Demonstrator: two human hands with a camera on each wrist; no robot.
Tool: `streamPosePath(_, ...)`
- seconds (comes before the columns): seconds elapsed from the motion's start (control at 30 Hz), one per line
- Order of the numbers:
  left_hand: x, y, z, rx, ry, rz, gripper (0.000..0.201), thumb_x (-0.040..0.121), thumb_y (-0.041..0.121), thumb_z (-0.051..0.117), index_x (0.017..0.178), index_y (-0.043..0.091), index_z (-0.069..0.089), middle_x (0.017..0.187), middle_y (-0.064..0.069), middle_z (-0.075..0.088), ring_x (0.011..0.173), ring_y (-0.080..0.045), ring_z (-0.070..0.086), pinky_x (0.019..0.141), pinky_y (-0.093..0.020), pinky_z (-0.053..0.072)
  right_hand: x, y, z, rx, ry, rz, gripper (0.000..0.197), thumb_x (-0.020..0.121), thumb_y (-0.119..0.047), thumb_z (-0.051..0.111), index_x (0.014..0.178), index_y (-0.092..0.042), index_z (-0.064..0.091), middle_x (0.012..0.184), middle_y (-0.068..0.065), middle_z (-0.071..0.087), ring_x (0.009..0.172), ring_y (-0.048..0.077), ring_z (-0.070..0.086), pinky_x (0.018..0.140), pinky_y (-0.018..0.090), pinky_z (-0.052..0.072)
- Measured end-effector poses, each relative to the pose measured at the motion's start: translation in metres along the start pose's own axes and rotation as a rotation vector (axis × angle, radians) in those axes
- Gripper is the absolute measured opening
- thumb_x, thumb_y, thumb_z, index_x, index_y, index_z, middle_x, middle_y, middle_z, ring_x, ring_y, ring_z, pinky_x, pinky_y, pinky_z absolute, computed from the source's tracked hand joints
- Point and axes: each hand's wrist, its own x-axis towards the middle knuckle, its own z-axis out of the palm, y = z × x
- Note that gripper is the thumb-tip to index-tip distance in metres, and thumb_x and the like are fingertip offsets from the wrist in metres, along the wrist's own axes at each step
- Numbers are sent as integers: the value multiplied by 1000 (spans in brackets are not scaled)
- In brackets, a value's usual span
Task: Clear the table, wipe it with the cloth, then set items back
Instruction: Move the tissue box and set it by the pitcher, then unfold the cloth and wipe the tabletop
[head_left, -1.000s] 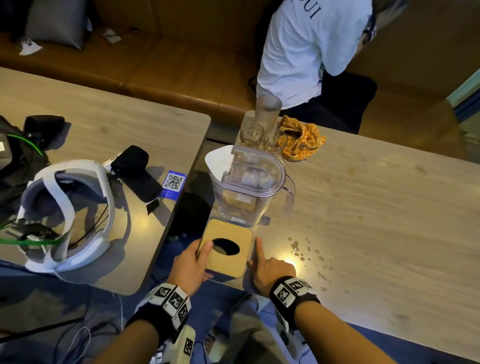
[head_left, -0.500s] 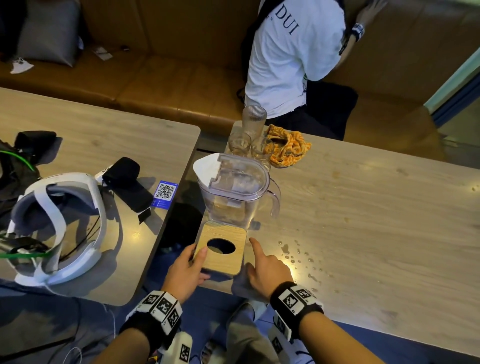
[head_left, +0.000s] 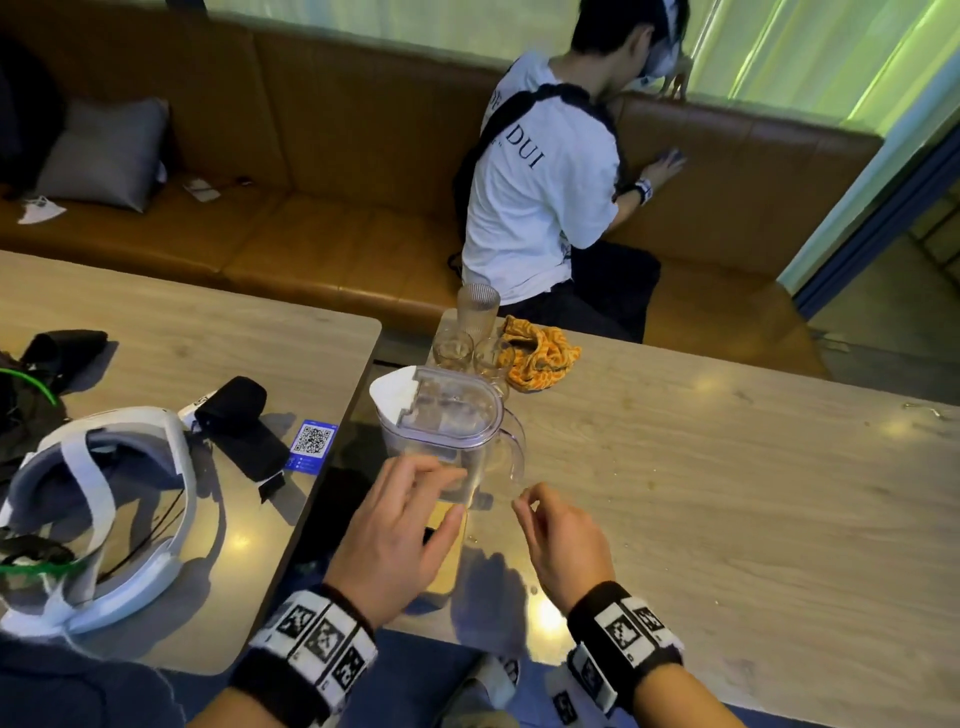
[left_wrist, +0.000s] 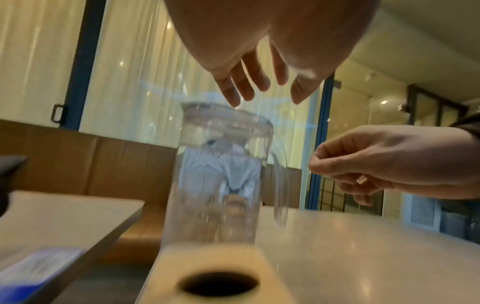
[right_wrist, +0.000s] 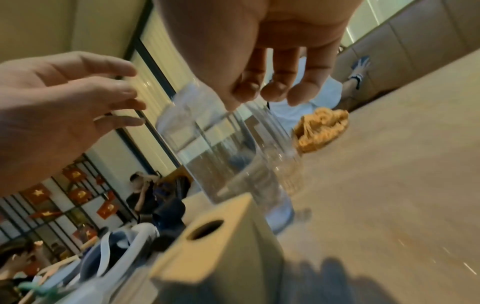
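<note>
A clear lidded pitcher (head_left: 441, 431) stands on the wooden table (head_left: 727, 493) near its left edge. In front of it sits a wooden box (head_left: 449, 556) with a round hole in its top (left_wrist: 215, 273). My left hand (head_left: 436, 493) hovers above the box, fingers spread toward the pitcher's body (left_wrist: 221, 174), and holds nothing. Beside the pitcher's handle, my right hand (head_left: 535, 506) has its fingers loosely curled and is empty. Behind the pitcher stand three glasses (head_left: 478, 306) and a crumpled orange cloth (head_left: 540, 353), which also shows in the right wrist view (right_wrist: 322, 127).
A second table (head_left: 208, 322) on the left carries a white headset (head_left: 104, 509), a black pouch (head_left: 239, 426) and a blue QR card (head_left: 311, 447); a gap separates the tables. A person in a white shirt (head_left: 540, 197) sits on the brown bench behind.
Both hands have left the wooden box's sides and risen toward the pitcher. The head view has tilted up, so more of the bench and the person shows.
</note>
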Motion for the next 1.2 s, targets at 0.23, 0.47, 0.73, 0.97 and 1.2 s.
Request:
streamPosePath(0.23, 98, 15, -18, -14, -154, -42, 36, 98, 35, 50, 133, 27, 51, 150, 8, 35, 146, -9, 21, 115, -36, 31, 64, -20, -51, 52, 289, -172, 28, 100, -41, 45, 80, -23, 54, 81, -7, 45, 77, 13, 42, 69, 25, 34)
streamPosePath(0.47, 144, 1, -3, -79, -437, -340, 44, 95, 20, 59, 137, 28, 52, 152, 3, 40, 144, -11, 27, 119, -37, 24, 163, 23, -36, -59, 36, 17, 28, 95, -19, 54, 123, -17, 57, 117, 5, 58, 110, 25, 53, 90, 31, 41)
streamPosePath(0.73, 143, -7, 5, -288, -294, -463, 47, 85, 9, 71, 129, 25, 61, 131, 24, 48, 125, 16, 30, 93, 11, 13, 274, 65, 24, -251, -401, 346, 72, 77, -45, 51, 146, -47, 30, 159, 13, 16, 146, 39, 11, 116, 58, 18)
streamPosePath(0.97, 144, -5, 0, -300, -301, -477, 47, 86, 12, 71, 128, 29, 61, 137, 26, 47, 121, 23, 25, 94, 11, 14, 307, 84, 49, -265, -427, 387, 62, 88, -36, 54, 145, -19, 39, 156, 15, 25, 145, 36, 22, 118, 52, 16)
streamPosePath(1.2, 144, -2, -2, -274, -308, -448, 44, 87, 13, 70, 126, 33, 61, 133, 29, 47, 122, 20, 28, 96, 8, 17, 280, 68, 10, 47, 219, 308, 26, 87, -32, 68, 106, -15, 64, 105, 10, 67, 100, 33, 61, 87, 41, 50)
